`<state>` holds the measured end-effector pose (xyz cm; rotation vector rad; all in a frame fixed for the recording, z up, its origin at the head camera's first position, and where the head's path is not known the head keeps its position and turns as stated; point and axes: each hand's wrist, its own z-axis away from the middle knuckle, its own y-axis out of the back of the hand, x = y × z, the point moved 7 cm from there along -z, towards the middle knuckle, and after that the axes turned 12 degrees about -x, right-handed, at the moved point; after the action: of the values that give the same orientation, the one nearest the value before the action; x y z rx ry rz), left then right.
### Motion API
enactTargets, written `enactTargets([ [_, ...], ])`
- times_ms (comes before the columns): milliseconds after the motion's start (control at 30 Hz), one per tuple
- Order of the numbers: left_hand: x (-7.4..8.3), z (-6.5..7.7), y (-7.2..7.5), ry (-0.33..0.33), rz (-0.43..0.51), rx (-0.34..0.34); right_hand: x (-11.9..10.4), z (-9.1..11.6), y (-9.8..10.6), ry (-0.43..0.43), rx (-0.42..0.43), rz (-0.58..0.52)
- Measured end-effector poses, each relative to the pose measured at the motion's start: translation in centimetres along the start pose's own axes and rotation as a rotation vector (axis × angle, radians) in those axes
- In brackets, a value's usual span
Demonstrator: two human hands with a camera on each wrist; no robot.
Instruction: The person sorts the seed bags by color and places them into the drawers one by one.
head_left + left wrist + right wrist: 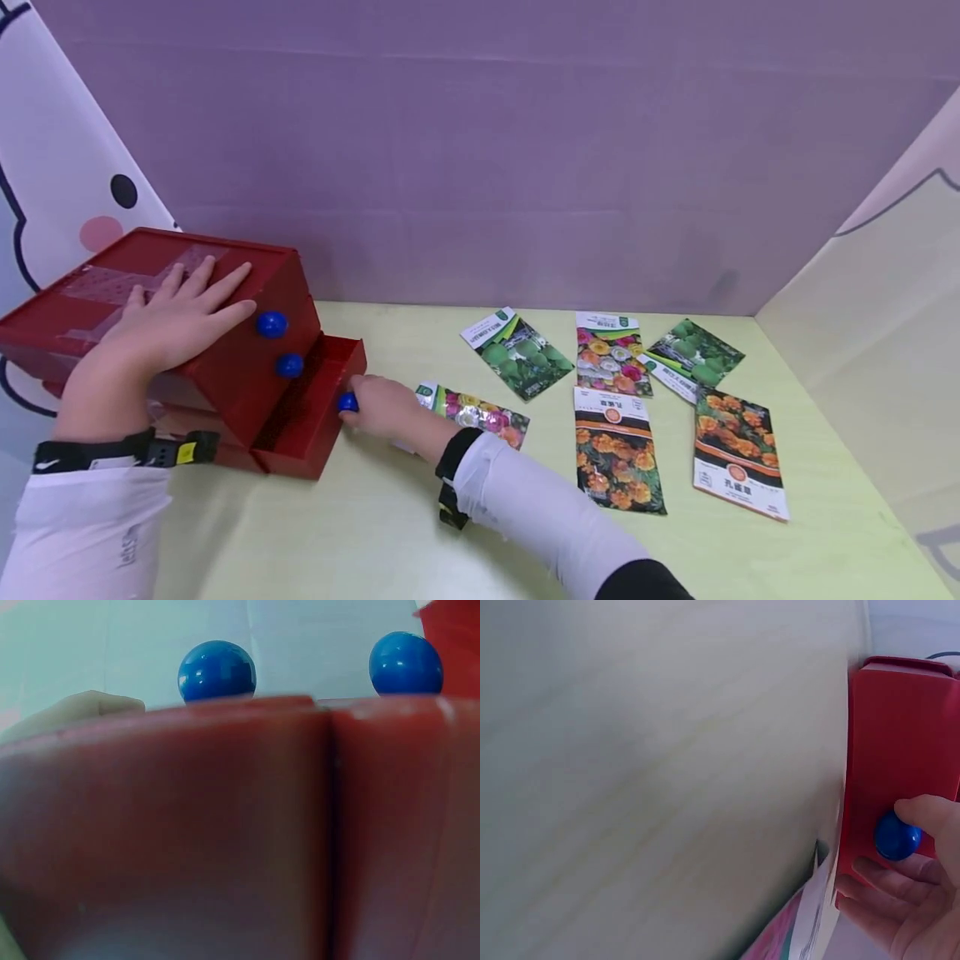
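Observation:
A red box with drawers (247,367) stands at the left of the table, its lowest drawer (318,425) pulled out. My left hand (176,321) rests on the box's top with fingers spread. Two blue knobs (272,324) show on the upper fronts; the left wrist view has one blue knob (217,671) above a red edge. With thumb and fingers, my right hand (386,408) pinches the round blue drawer knob (898,836) on the lowest drawer's front. Dark material covers the part of the drawer's floor that shows. A flower seed packet (480,414) lies partly behind the right hand and forearm.
More seed packets lie on the pale table (420,533) to the right: a green one (521,354), a mixed-flower one (611,354), an orange-flower one (618,454), another green one (693,358) and another orange one (738,450). A purple backdrop (480,167) rises behind.

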<state>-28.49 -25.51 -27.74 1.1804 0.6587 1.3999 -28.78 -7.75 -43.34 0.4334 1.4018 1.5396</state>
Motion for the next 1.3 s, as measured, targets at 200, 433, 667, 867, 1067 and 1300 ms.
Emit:
enactTargets([
  [200, 0.1, -0.2, -0.2, -0.01, 0.005, -0.003, 1.6, 1.5, 0.1, -0.015, -0.029, -0.004],
  [433, 0.1, -0.1, -0.1, -0.008, -0.002, -0.003, 3.1, 2.7, 0.2, -0.029, -0.047, 0.033],
  [667, 0.0, 0.0, 0.1, -0.014, -0.016, 0.009, 3.9, 4.2, 0.5, 0.009, -0.04, 0.037],
  [867, 0.1, 0.0, 0.0, -0.018, -0.009, 0.012, 4.8, 5.2, 0.5, 0.005, -0.044, 0.025],
  [1067, 0.2, 0.1, 0.0, -0.02, -0.004, 0.018, 5.5, 5.8, 0.5, 0.009, -0.05, 0.045],
  [1300, 0.0, 0.1, 0.0, -0.016, -0.007, 0.019, 5.6, 6.5, 0.6, 0.008, -0.06, 0.076],
])
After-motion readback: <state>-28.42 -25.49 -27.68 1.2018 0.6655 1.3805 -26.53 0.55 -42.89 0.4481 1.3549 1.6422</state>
